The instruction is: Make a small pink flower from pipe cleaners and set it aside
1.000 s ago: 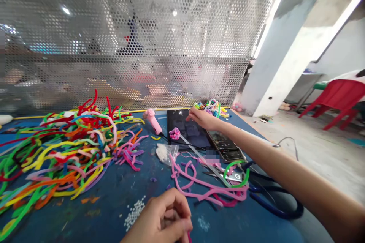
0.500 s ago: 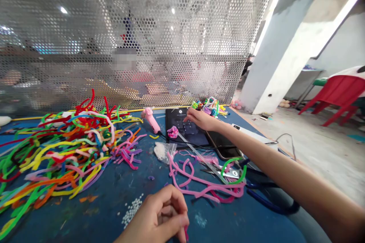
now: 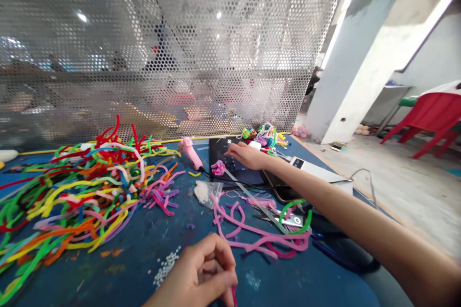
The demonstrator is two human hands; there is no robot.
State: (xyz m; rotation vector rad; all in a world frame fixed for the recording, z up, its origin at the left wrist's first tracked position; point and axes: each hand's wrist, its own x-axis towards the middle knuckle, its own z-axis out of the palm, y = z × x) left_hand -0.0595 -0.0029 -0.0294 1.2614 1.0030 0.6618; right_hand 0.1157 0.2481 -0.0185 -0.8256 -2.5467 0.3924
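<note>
My left hand [image 3: 207, 271] is at the bottom middle, fingers curled into a pinch on a magenta pipe cleaner [image 3: 234, 295]. Only a short end of it shows below the fingertips. My right hand [image 3: 247, 154] reaches far forward over the dark tablet [image 3: 236, 178], fingers partly stretched and holding nothing I can see. Whether a fingertip touches the screen I cannot tell. Close by lies a pink and purple fuzzy flower [image 3: 218, 168] on a clear stick [image 3: 252, 196]. Pink pipe cleaners [image 3: 252, 231] and scissors [image 3: 293, 219] lie between my hands.
A big heap of coloured pipe cleaners [image 3: 86, 192] covers the left. White beads [image 3: 166, 266] lie loose, others in a clear bag [image 3: 207, 193]. A pink glue gun [image 3: 191, 153], a phone [image 3: 283, 184] and a white power bank [image 3: 317, 170] sit around the tablet. A perforated metal screen [image 3: 216, 57] stands behind.
My right hand has shifted slightly left and down across the tablet. A white object behind its wrist now shows. My left hand stays in place with the magenta pipe cleaner.
</note>
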